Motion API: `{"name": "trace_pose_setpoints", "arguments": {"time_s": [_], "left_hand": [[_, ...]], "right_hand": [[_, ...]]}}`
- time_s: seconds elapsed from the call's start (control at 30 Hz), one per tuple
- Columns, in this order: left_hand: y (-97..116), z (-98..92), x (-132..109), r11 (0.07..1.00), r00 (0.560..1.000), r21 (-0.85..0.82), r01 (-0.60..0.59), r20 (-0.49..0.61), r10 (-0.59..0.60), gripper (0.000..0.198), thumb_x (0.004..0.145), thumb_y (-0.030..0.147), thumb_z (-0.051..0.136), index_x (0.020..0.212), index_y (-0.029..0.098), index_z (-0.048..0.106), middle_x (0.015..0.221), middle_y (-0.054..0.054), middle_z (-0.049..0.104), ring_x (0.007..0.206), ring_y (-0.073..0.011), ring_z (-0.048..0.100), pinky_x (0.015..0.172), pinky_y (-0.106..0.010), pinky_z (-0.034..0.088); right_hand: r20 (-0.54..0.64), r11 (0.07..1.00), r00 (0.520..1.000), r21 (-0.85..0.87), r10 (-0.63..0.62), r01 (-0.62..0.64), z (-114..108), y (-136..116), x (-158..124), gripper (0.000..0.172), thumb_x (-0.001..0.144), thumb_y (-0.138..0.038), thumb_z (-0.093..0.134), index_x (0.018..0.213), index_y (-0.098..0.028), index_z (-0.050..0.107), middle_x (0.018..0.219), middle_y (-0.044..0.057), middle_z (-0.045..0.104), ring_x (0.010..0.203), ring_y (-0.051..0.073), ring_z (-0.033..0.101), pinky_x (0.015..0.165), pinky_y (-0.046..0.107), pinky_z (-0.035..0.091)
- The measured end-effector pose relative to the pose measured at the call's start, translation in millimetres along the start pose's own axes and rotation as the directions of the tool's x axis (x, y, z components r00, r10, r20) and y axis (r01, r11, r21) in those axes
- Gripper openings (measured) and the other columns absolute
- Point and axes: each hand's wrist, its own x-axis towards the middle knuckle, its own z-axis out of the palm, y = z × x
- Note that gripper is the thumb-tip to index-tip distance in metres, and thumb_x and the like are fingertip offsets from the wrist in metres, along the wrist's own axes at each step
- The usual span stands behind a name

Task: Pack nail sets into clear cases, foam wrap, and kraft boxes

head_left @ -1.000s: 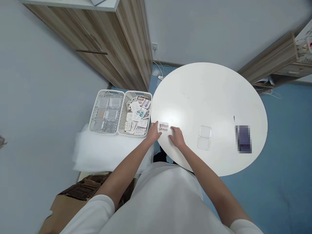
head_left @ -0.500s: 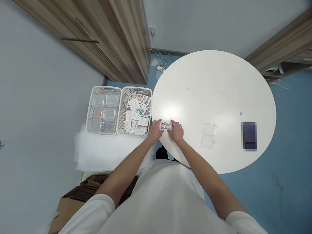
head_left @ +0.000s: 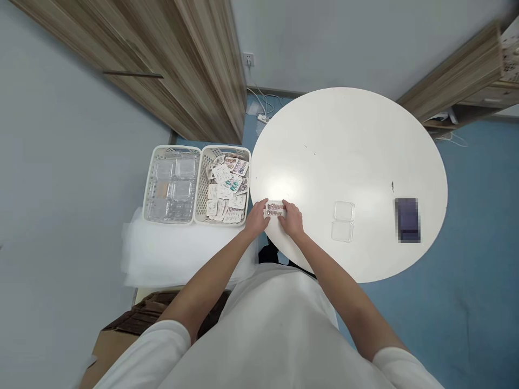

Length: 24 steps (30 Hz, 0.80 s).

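Note:
A small white card of press-on nails (head_left: 275, 208), with two rows of pinkish nails, is held between my two hands at the table's left edge. My left hand (head_left: 256, 217) grips its left side, thumb at the near corner. The opposite side is gripped by my right hand (head_left: 292, 219) in the same way. To the right of my hands, a clear plastic case (head_left: 343, 221) lies opened flat on the white oval table (head_left: 348, 146). Left of the table, a white basket (head_left: 197, 208) holds a heap of similar cards, some face up and some with printed backs showing.
Another white basket (head_left: 146, 189) beside it holds stacked clear plastic cases. A pixelated dark object (head_left: 408, 220) lies on the table's right. White wrapping material (head_left: 182, 254) supports the baskets, with cardboard boxes (head_left: 117, 346) below. A wooden cabinet (head_left: 162, 70) stands behind.
The view has shifted slightly, so the table, clear case and dark object appear a little further left. Both hands keep hold of the card in the same place.

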Motion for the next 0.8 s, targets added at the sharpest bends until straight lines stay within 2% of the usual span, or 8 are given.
{"name": "trace_pose_setpoints", "arguments": {"time_s": [0.1,0.2,0.43,0.57,0.67,0.8], "left_hand": [[3.2,1.4,-4.3,0.998,0.999,-0.044,-0.033,0.001,0.033,0.062,0.069,0.011,0.056,0.126,0.019,0.035,0.101,-0.006,0.048,0.075,-0.0142,0.051,0.071,-0.030,0.046],[11.2,5.7,-9.2,0.992,0.995,-0.074,-0.101,0.006,0.102,0.061,0.069,0.010,0.056,0.126,0.019,0.035,0.099,-0.005,0.048,0.073,-0.0130,0.051,0.074,-0.030,0.046],[42.1,27.3,-21.2,0.952,0.953,-0.141,-0.272,0.096,0.287,0.063,0.069,0.011,0.057,0.127,0.020,0.034,0.096,-0.004,0.048,0.076,-0.0130,0.050,0.074,-0.030,0.045],[57.6,41.1,-29.4,0.923,0.911,-0.186,-0.338,0.179,0.370,0.062,0.069,0.013,0.058,0.126,0.022,0.035,0.097,-0.003,0.048,0.074,-0.0128,0.049,0.072,-0.029,0.046],[67.5,52.7,-35.7,0.915,0.894,-0.186,-0.357,0.216,0.392,0.062,0.068,0.015,0.060,0.125,0.022,0.036,0.096,-0.003,0.049,0.073,-0.0130,0.049,0.071,-0.030,0.046],[85.3,67.1,-41.7,0.920,0.892,-0.154,-0.360,0.232,0.388,0.060,0.066,0.018,0.062,0.122,0.022,0.039,0.095,-0.003,0.050,0.072,-0.0135,0.050,0.071,-0.032,0.047]], "right_hand": [[0.031,0.995,0.998,0.083,-0.062,0.059,-6.1,6.2,-9.2,0.061,0.073,-0.017,0.051,0.130,-0.020,0.030,0.111,0.007,0.049,0.101,0.022,0.046,0.086,0.037,0.040],[0.006,0.989,0.997,0.122,-0.081,0.080,-15.8,13.2,-23.9,0.064,0.073,-0.017,0.052,0.132,-0.020,0.026,0.112,0.008,0.046,0.102,0.021,0.046,0.087,0.037,0.042],[-0.113,0.984,0.994,0.177,-0.005,0.025,-41.5,40.0,-69.2,0.064,0.075,-0.019,0.052,0.133,-0.024,0.025,0.107,0.007,0.045,0.095,0.019,0.049,0.083,0.038,0.045],[-0.126,0.980,0.992,0.197,0.027,-0.002,-54.9,62.2,-94.8,0.063,0.075,-0.023,0.054,0.132,-0.026,0.027,0.105,0.006,0.047,0.092,0.019,0.050,0.081,0.038,0.046],[-0.119,0.979,0.993,0.205,0.020,0.005,-64.5,78.6,-110.8,0.063,0.074,-0.025,0.055,0.131,-0.027,0.028,0.105,0.006,0.048,0.091,0.018,0.051,0.081,0.038,0.046],[-0.128,0.980,0.992,0.198,-0.009,0.035,-79.0,99.9,-125.0,0.061,0.074,-0.028,0.056,0.130,-0.027,0.031,0.105,0.006,0.048,0.094,0.019,0.050,0.082,0.039,0.045]]}}
